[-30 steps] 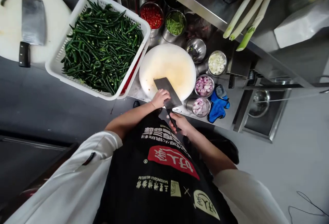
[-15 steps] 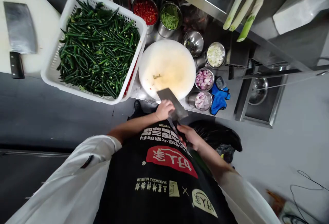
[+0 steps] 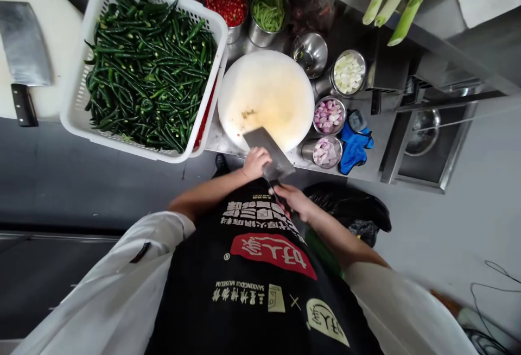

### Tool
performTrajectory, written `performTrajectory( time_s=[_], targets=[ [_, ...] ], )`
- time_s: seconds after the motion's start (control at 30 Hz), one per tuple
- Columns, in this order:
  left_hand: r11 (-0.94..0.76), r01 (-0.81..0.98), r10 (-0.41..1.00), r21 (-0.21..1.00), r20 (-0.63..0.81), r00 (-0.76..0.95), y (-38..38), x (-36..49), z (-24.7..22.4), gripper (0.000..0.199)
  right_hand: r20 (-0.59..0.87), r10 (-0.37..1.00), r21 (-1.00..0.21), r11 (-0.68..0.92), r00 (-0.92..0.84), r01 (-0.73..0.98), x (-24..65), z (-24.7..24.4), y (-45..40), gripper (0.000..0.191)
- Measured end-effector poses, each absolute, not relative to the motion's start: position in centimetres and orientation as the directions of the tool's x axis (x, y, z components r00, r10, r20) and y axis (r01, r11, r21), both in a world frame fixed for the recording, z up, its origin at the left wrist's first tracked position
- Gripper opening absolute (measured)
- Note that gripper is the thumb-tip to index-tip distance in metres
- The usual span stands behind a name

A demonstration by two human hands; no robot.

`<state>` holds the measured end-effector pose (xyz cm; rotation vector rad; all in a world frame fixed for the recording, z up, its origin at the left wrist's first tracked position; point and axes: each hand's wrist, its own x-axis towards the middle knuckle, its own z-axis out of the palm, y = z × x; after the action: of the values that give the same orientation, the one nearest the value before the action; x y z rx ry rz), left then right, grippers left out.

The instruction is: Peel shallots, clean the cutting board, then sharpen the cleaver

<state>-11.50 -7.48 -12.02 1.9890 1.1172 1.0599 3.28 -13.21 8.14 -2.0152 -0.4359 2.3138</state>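
Observation:
A cleaver (image 3: 266, 149) with a wide grey blade lies slantwise over the near edge of a round white cutting board (image 3: 268, 86). My right hand (image 3: 292, 200) is wrapped round its dark handle, close to my apron. Against the blade's left side rests my left hand (image 3: 255, 163), with its fingers bent together on the lower edge. A few small green scraps (image 3: 248, 113) lie on the board. To the left, long green chilies (image 3: 150, 73) fill a white plastic basket (image 3: 222, 29).
At the far left a second cleaver (image 3: 25, 45) lies on another white board (image 3: 67, 35). Metal pots of chopped red chilies (image 3: 226, 2), green strips (image 3: 268, 7), white pieces (image 3: 348, 73) and shallots (image 3: 329, 116) stand around. Blue gloves (image 3: 353, 151) lie right.
The view has shifted slightly, so the board and pots appear a little higher. Both hands stay on the cleaver, which has moved a little up and left in the picture.

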Motion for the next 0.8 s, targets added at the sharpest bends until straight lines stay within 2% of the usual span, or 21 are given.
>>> performTrajectory(
  time_s=[0.1,0.27,0.4,0.47,0.63,0.8],
  targets=[
    [-0.412,0.451,0.902,0.792,0.283,0.327,-5.6,-12.2,-12.5,0.017,-0.946,0.265,-0.292,-0.947,-0.184,0.136,2.7,7.7,-11.5,0.049],
    [-0.424,0.39,0.892,0.817,0.304,0.334,-8.7,-11.5,-11.5,0.014,-0.974,0.158,-0.188,-0.964,-0.163,0.187,4.0,9.2,-13.6,0.051],
    [-0.403,0.413,0.906,0.817,0.294,0.303,-8.1,-11.6,-11.9,0.017,-0.968,0.216,-0.241,-0.945,-0.131,0.22,3.6,9.0,-12.8,0.042],
    [-0.379,0.446,0.92,0.811,0.277,0.279,-7.7,-11.5,-12.0,0.015,-0.96,0.227,-0.259,-0.942,-0.162,0.214,3.7,9.0,-12.2,0.044],
    [-0.396,0.415,0.906,0.819,0.273,0.324,-9.8,-11.4,-11.9,0.01,-0.975,0.157,-0.194,-0.946,-0.157,0.259,4.4,9.2,-13.4,0.054],
    [-0.371,0.451,0.927,0.812,0.299,0.224,-7.8,-13.1,-13.0,0.018,-0.951,0.267,-0.3,-0.919,-0.158,0.255,2.3,7.7,-12.1,0.045]
  ],
)
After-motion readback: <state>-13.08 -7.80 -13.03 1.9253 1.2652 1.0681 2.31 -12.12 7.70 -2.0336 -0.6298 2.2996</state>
